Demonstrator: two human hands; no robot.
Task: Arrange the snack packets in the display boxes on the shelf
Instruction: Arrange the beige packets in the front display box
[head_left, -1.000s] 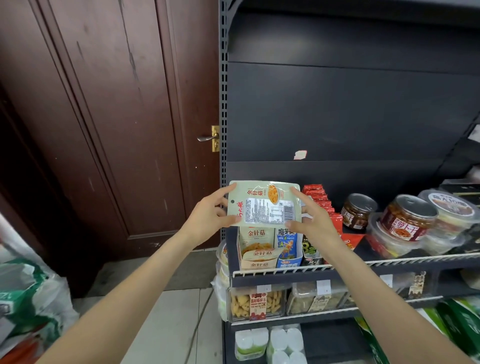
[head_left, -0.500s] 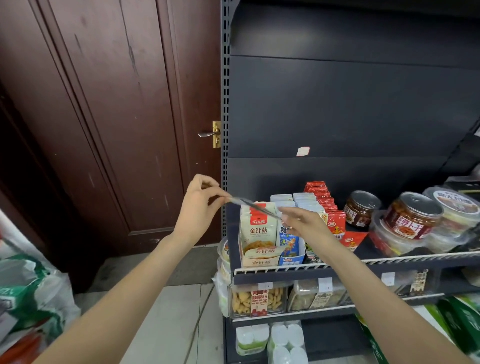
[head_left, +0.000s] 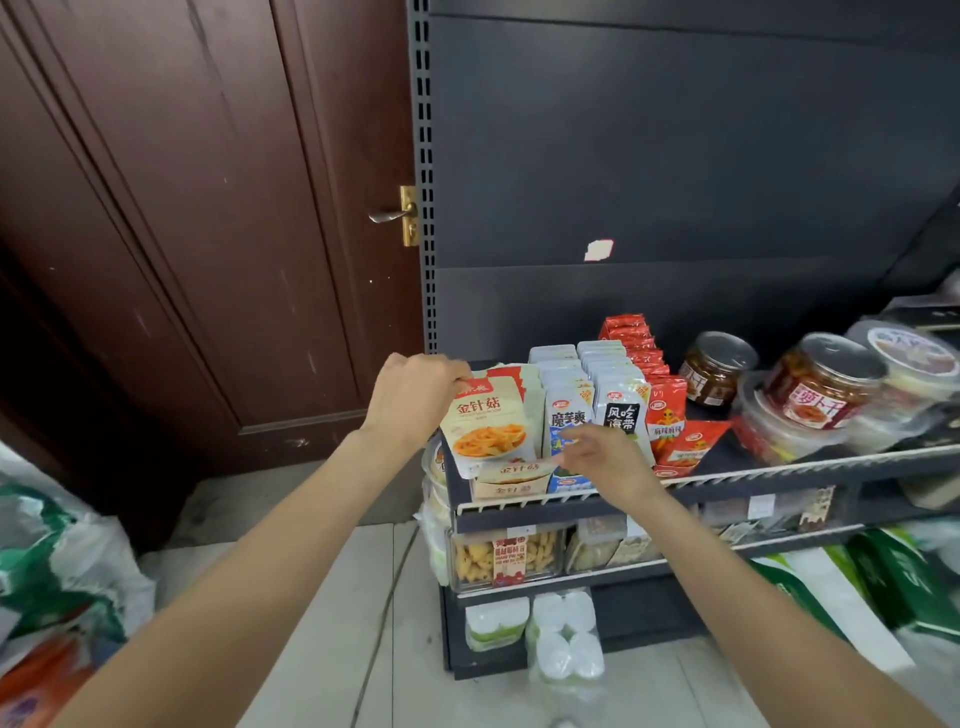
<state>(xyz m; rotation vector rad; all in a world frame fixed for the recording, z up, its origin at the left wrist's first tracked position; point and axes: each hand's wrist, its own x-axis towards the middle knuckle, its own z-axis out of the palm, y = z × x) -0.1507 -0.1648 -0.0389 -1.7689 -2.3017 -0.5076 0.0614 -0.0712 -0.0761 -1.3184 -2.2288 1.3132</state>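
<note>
even indoor light, blurred warped edges

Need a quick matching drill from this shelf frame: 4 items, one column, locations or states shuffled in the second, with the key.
Things:
1. cream mushroom packet
2. red packet row
3. dark-sauce jar
4. right hand

Places or states:
A. stands on the shelf just right of the red packets
B. held at its top edge by the left hand, at the shelf's left end
C. at the front of the display boxes, fingers loosely curled, holding nothing
D. runs front to back, right of the pale grey packets

Pairs: 1-B, 2-D, 3-A, 4-C
</note>
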